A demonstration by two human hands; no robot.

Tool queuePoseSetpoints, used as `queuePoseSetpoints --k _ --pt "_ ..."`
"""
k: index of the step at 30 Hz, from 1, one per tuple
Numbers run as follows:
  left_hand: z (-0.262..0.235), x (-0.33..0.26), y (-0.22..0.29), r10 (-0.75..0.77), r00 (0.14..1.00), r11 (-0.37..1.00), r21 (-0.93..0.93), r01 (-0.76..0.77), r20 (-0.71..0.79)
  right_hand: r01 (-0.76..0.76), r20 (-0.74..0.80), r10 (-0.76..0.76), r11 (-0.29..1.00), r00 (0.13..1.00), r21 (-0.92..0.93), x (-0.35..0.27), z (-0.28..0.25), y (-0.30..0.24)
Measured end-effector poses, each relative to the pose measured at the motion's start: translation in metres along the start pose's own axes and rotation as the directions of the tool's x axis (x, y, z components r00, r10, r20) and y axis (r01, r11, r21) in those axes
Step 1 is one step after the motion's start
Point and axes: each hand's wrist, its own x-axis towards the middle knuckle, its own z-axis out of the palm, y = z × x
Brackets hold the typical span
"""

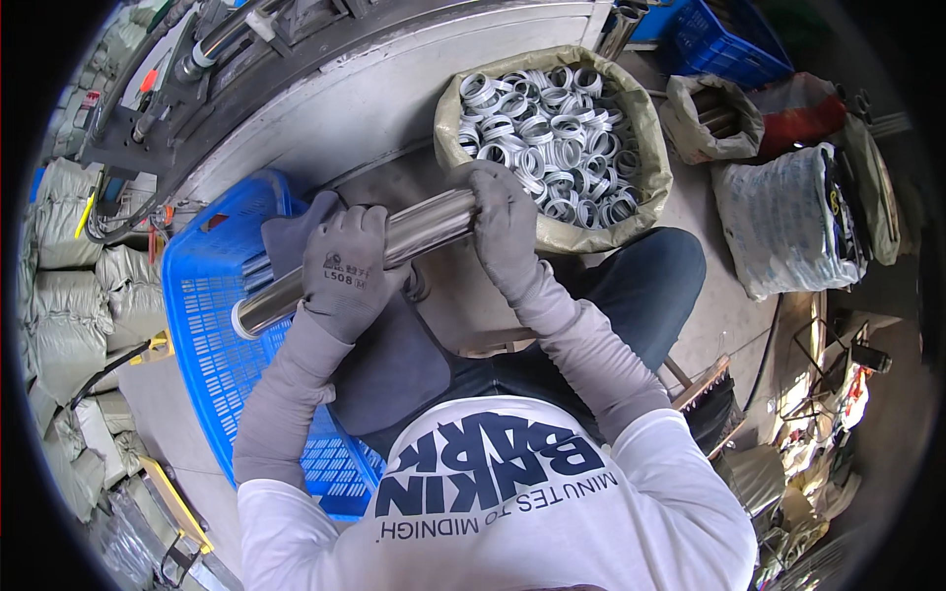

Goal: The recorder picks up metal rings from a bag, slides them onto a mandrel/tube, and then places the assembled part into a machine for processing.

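Note:
A shiny metal tube point(431, 225) lies slantwise across my lap, its lower left end point(246, 321) over the blue crate. My gloved left hand point(345, 264) wraps round the tube left of its middle. At the upper right end, my gloved right hand point(505, 222) closes over the tube and hides that end. Just beyond the right hand stands an open sack point(651, 187) filled with pale metal rings point(565, 128). A dark grey pad point(394, 369) covers my left thigh beneath the tube.
The blue plastic crate point(197, 325) stands at my left, with some tubes inside. A machine bench point(296, 108) runs along the far left. Several sacks point(788, 217) stand at the right, with another blue crate point(729, 49) behind. Stacked bags point(69, 286) line the left side.

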Motion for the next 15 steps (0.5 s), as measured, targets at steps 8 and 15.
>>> queuePoseSetpoints --k 8,15 --pt "-0.012 -0.026 -0.032 -0.075 0.992 0.981 -0.172 0.092 0.106 -0.095 -0.057 0.086 0.982 0.995 -0.166 0.053 -0.045 0.018" --pt "0.001 -0.038 -0.033 -0.072 0.995 0.991 -0.119 0.062 -0.075 -0.216 -0.191 0.139 0.196 0.972 -0.957 0.096 -0.089 0.087"
